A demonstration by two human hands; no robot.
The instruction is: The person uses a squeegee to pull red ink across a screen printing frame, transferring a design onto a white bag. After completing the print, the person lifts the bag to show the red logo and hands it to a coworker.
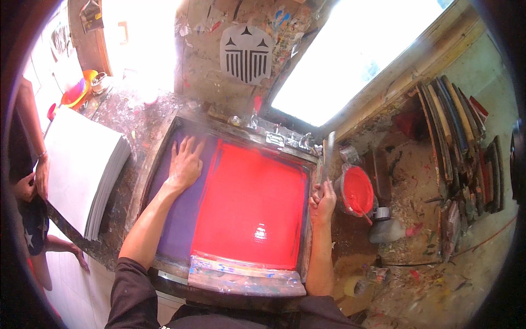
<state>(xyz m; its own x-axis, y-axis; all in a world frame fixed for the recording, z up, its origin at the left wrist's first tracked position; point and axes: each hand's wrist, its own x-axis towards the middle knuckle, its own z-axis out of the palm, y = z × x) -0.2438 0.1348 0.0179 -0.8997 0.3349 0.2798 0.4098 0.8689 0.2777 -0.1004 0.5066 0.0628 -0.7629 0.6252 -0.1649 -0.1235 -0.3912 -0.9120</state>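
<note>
A wooden-framed printing screen (148, 183) lies on the bench in front of me, with purple mesh at its left and a wide coat of wet red ink (249, 203) over the rest. My left hand (185, 162) is spread over the purple part, fingers apart and holding nothing. At the screen's right edge, my right hand (322, 202) is closed around a long, narrow, flat blade-like tool (329, 156), which points away from me. A wide, paint-stained squeegee (246, 278) rests along the screen's near end.
Right of the screen stand a tub of red ink (357, 191) and a clear plastic bottle (386, 230). Several squeegees (460, 120) lean farther right. A stack of white paper (82, 170) lies left, beside another person (33, 164). Beyond the screen is a cut-out stencil (246, 54).
</note>
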